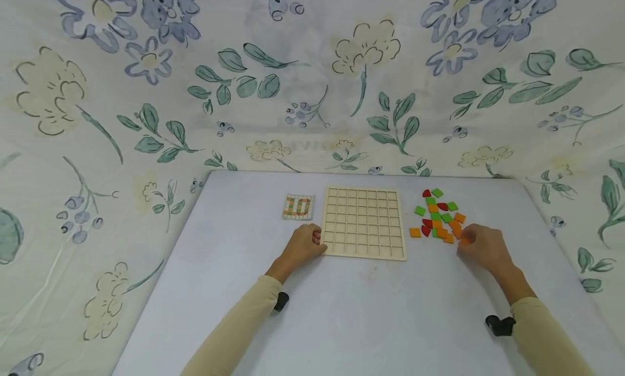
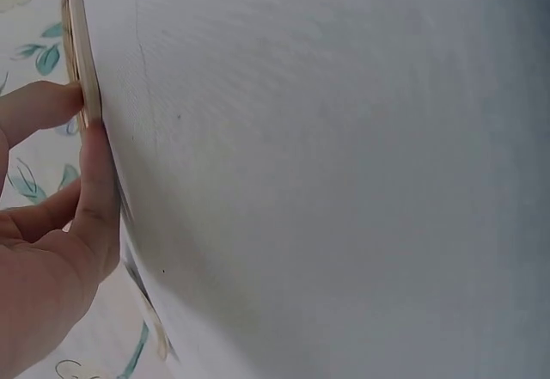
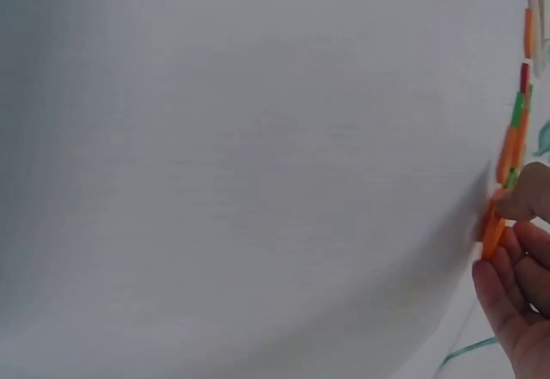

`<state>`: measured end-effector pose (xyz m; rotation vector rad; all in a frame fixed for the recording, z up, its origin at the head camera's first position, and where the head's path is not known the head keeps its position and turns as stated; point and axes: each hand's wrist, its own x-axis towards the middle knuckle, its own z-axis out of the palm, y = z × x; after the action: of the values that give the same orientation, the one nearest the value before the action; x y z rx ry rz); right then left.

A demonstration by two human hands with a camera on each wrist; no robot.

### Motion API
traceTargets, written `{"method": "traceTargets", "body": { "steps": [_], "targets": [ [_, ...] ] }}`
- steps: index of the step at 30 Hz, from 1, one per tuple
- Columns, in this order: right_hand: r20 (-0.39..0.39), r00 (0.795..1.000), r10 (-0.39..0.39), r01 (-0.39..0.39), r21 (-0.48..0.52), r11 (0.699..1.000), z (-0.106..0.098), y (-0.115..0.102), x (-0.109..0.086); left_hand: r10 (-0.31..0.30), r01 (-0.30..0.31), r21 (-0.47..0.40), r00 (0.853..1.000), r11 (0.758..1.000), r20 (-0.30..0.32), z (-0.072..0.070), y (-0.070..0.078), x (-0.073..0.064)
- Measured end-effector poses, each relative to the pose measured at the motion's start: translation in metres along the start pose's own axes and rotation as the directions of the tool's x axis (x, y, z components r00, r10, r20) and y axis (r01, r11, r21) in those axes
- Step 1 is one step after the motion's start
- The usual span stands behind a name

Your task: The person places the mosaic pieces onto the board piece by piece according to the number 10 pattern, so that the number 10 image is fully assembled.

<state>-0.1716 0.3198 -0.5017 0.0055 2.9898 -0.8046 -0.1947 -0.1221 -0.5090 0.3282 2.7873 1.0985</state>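
A square wooden grid board (image 1: 362, 223) lies on the table, its compartments bare. My left hand (image 1: 304, 246) holds the board's near left corner; in the left wrist view the thumb and a finger pinch its edge (image 2: 83, 48). At the right, my right hand (image 1: 486, 248) pinches an orange tile (image 3: 492, 231) between thumb and fingers, at the near right side of a loose pile. That pile has green tiles (image 1: 420, 210), orange tiles (image 1: 415, 233) and red rounded pieces (image 1: 442, 206), some overlapping.
A small pattern card (image 1: 298, 206) with orange and green shapes on a grid lies left of the board. The white table (image 1: 351, 316) meets a flower-printed cloth (image 1: 312, 104) behind and at both sides. Black straps (image 1: 500, 325) show at the wrists.
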Motion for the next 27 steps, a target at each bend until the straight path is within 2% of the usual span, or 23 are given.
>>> {"method": "traceTargets", "body": {
  "steps": [5, 12, 16, 19, 27],
  "targets": [
    [-0.036, 0.995, -0.098, 0.1, 0.039, 0.994, -0.003, -0.025, 0.021, -0.015, 0.014, -0.066, 1.0, 0.998, -0.007, -0.002, -0.003, 0.0],
    [-0.008, 0.981, -0.194, 0.194, 0.047, 0.98, 0.011, -0.073, 0.07, -0.028, 0.029, -0.207, 1.0, 0.978, 0.006, 0.001, -0.008, 0.005],
    [0.005, 0.953, -0.304, 0.304, 0.045, 0.952, 0.024, -0.102, 0.096, -0.039, 0.043, -0.235, 0.999, 0.971, 0.021, 0.001, -0.009, 0.007],
    [0.037, 0.929, -0.367, 0.365, 0.054, 0.929, 0.035, -0.12, 0.11, -0.035, 0.041, -0.216, 0.999, 0.976, 0.032, 0.001, -0.009, 0.008],
    [0.108, 0.891, -0.441, 0.436, 0.061, 0.898, 0.065, -0.145, 0.127, -0.048, 0.054, -0.221, 0.998, 0.974, 0.033, -0.001, -0.008, 0.002]
  ]
}}
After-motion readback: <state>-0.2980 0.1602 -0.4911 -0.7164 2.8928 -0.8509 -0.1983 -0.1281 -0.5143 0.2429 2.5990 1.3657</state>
